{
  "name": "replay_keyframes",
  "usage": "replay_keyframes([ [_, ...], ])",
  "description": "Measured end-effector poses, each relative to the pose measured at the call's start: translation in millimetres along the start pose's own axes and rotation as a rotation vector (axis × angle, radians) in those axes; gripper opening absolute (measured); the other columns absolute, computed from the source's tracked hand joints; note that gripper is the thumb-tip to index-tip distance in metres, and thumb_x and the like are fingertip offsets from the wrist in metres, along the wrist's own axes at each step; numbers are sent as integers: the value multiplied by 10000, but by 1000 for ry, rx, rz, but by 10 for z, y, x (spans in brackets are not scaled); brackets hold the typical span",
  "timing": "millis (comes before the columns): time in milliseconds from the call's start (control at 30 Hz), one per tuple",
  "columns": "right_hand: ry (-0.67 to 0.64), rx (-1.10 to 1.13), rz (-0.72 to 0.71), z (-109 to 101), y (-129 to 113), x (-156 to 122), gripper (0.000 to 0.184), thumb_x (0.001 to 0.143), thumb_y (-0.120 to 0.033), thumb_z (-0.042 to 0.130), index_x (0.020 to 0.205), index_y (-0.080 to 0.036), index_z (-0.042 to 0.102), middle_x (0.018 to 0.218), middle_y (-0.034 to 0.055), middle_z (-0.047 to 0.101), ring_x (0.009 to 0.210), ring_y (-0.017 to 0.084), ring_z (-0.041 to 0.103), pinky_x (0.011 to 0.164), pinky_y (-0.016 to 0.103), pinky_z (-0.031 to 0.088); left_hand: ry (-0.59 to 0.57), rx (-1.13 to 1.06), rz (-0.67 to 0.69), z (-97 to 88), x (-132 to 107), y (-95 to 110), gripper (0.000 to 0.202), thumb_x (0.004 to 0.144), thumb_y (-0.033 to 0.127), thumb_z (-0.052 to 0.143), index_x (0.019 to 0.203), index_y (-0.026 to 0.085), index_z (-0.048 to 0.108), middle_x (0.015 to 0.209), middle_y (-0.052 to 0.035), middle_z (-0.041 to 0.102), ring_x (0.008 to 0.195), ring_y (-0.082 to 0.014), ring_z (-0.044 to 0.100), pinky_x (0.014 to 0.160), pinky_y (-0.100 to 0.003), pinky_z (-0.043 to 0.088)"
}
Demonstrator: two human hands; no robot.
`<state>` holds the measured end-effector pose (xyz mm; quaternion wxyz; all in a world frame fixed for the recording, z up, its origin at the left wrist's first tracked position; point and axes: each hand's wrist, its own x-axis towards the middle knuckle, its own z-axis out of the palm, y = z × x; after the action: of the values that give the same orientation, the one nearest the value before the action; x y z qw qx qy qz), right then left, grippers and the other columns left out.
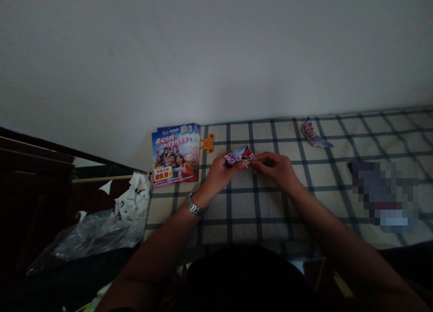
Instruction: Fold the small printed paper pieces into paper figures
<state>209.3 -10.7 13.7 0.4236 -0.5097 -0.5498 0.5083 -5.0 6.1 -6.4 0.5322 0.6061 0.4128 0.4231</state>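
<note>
My left hand [219, 170] and my right hand [274, 167] meet over a checked cloth [304, 199], both pinching a small folded piece of colourful printed paper [239, 155]. The left hand grips its left end, with a metal watch on that wrist. The right hand's fingers close on the paper's right edge. The paper is held just above the cloth.
A stack of colourful flyers [175, 155] lies at the cloth's far left, with an orange bear-shaped figure [207, 143] beside it. Another folded paper piece [313, 134] lies at the back. A clear plastic bag with white paper scraps [125, 213] sits left. A white wall stands behind.
</note>
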Motion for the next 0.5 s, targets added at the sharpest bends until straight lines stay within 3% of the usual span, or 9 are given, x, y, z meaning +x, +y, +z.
replay_keyframes([
  [200, 41, -51, -30, -39, 30, 10, 376, 789, -552, 844, 924, -208, 776, 751, 46, 779, 609, 187, 709, 589, 321, 608, 103, 36, 71, -59, 0, 3, 345, 919, 464, 757, 1114, 196, 659, 1032, -57, 719, 915, -183, 700, 813, -286, 575],
  [500, 50, -111, -71, -53, 49, 21, 411, 850, -550, 792, 1099, -227, 739, 938, 70, 814, 801, 241, 799, 744, 373, 672, 101, 185, 117, -118, 19, 44, 209, 958, 395, 716, 1025, 197, 703, 988, -42, 741, 897, -175, 714, 829, -289, 588],
])
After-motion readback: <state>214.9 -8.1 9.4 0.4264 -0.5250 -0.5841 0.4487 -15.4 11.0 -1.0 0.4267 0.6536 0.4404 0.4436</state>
